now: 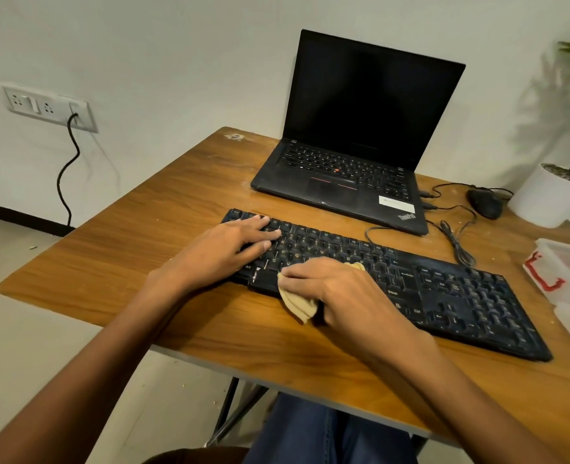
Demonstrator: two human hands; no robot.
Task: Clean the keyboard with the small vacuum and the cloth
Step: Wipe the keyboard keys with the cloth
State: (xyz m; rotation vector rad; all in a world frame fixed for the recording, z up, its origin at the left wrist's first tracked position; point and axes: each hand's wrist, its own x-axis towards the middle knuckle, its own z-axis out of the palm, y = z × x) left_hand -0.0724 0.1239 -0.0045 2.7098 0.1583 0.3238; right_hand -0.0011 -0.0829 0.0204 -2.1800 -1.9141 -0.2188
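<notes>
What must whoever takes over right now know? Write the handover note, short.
Left hand: flat on the keyboard's left end, fingers straight, steadying it.
Right hand: grips the cloth and presses it on the front middle keys, by the space bar.
Keyboard: lies on the table in front of the laptop, cable attached.
Vacuum: not in view.
Done: wiping is under way; whether vacuuming has happened cannot be told.
Left: the right-hand keys and number pad look dusty, so likely wipe across to them.
</notes>
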